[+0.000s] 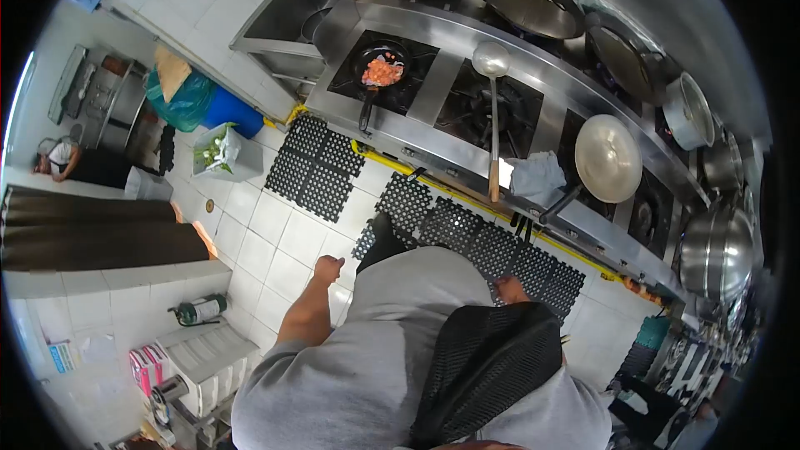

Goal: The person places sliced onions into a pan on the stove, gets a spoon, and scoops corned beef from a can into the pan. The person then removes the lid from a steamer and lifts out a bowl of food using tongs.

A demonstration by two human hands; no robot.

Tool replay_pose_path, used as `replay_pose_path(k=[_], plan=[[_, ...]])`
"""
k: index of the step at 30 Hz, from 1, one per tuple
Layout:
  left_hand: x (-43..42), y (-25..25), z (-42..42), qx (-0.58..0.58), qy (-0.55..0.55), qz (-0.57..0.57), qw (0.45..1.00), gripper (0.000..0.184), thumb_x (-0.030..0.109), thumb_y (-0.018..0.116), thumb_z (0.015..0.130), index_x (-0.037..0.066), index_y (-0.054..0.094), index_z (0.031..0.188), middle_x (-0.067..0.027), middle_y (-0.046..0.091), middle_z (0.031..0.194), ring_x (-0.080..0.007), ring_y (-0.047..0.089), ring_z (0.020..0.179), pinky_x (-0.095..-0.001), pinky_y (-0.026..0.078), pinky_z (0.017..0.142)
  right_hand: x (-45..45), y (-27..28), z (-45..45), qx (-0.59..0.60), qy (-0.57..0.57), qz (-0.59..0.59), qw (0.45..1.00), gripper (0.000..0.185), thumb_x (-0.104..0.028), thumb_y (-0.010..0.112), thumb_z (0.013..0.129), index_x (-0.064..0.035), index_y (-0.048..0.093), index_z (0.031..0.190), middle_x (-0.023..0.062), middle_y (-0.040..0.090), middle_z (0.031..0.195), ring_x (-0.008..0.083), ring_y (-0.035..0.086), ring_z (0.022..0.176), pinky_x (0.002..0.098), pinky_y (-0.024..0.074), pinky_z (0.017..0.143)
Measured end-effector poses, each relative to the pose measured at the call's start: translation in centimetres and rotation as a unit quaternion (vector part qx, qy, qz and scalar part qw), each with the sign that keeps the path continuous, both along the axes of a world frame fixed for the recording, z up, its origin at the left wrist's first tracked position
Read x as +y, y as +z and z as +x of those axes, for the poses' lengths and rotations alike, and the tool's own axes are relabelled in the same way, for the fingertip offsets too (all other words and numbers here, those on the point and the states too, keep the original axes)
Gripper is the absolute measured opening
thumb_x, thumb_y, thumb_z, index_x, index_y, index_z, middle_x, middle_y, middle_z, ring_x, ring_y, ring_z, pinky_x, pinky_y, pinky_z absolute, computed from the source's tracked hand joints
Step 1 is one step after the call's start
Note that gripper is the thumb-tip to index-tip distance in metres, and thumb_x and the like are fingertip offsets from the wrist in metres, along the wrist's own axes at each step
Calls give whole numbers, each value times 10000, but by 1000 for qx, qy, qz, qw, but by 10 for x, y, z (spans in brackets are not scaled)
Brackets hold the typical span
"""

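My left hand (329, 269) hangs beside my body over the tiled floor, its fingers curled into a loose fist with nothing seen in it. My right hand (511, 290) is low in front of my body, partly covered by a black mesh piece (492, 358), and its fingers do not show clearly. Both hands are apart from the stove (400, 129). On its left burner sits a black frying pan (367, 57) with chopped orange-red food (382, 72). A long wooden-handled ladle (493, 108) lies across the middle, next to a grey cloth (537, 177) and a pale metal pan (608, 158).
Large pans (533, 4) and a big steel pot (717, 250) line the stove's back and right. Black perforated mats (312, 162) cover the floor along it. Left stand a bin with green scraps (221, 154) and a blue barrel (233, 112). Another person (62, 158) is farther left.
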State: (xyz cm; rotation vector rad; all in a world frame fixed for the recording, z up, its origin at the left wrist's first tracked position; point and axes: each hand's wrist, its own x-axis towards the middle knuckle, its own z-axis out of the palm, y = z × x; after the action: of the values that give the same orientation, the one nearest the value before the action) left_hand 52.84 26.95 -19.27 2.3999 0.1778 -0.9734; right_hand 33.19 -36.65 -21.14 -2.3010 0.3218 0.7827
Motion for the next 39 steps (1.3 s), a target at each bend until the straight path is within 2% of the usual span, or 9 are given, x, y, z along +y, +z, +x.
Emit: replay_pose_path(k=[8,12,13,17,19,23,28,33,39], plan=[[-72,31,81,95,14,-96,991,183,230,688,995,59,716,938,-70,710,728,-192,712,608,-362,580,500,65,84,-7,15,-245,-25,969,377,-351,712,971,-9,813,1094,255,788,1016,433,748,985,491,579,899],[-110,4,126,-80,-501,29,861,191,290,691,956,150,795,1036,-94,715,716,-287,737,685,-495,591,736,93,125,-39,-40,-312,-20,949,418,-388,709,969,-9,794,1124,231,790,1074,421,751,1048,480,586,923],[-129,12,125,24,-314,15,949,228,311,664,954,149,815,1009,-116,742,777,-327,750,779,-502,579,759,97,147,-49,3,-318,10,948,456,-411,715,967,20,778,1103,238,788,1053,416,755,1053,482,586,934],[-182,-4,137,-122,-461,-86,875,343,307,545,1041,108,804,937,-178,744,873,-371,742,907,-543,574,804,107,88,-139,-3,-433,18,901,324,-249,673,973,47,740,861,135,733,732,227,694,588,397,555,598],[-208,-28,139,-260,-611,-68,745,422,398,568,1028,82,814,894,-188,756,879,-365,753,888,-530,586,817,110,39,-204,-12,-464,49,885,372,-352,679,977,13,738,936,234,743,812,368,752,790,485,563,711],[-266,-47,116,-79,-558,-109,819,520,498,586,1014,37,820,950,-213,784,982,-395,750,895,-514,597,856,115,67,-256,53,-435,-19,899,323,-314,670,974,4,725,970,242,755,887,419,744,840,525,566,738],[-404,109,34,162,-490,117,849,685,624,578,1038,-17,816,995,-213,792,1000,-394,751,892,-493,585,913,49,42,-333,59,-375,12,925,301,-295,660,973,-2,730,963,244,758,931,437,737,892,546,566,775],[-612,226,-84,142,-546,-198,802,559,546,690,1029,21,748,845,-83,699,790,-199,648,742,-381,521,687,-48,35,-424,-92,-127,-121,980,281,-276,650,972,-9,736,956,247,761,975,455,730,944,567,566,812],[-841,382,-200,96,-538,-515,661,198,163,797,980,44,642,947,-8,625,883,-132,594,811,-331,521,746,-148,94,-492,-76,-567,-118,812,324,-277,614,1041,16,711,942,159,728,779,302,703,688,449,548,678]])
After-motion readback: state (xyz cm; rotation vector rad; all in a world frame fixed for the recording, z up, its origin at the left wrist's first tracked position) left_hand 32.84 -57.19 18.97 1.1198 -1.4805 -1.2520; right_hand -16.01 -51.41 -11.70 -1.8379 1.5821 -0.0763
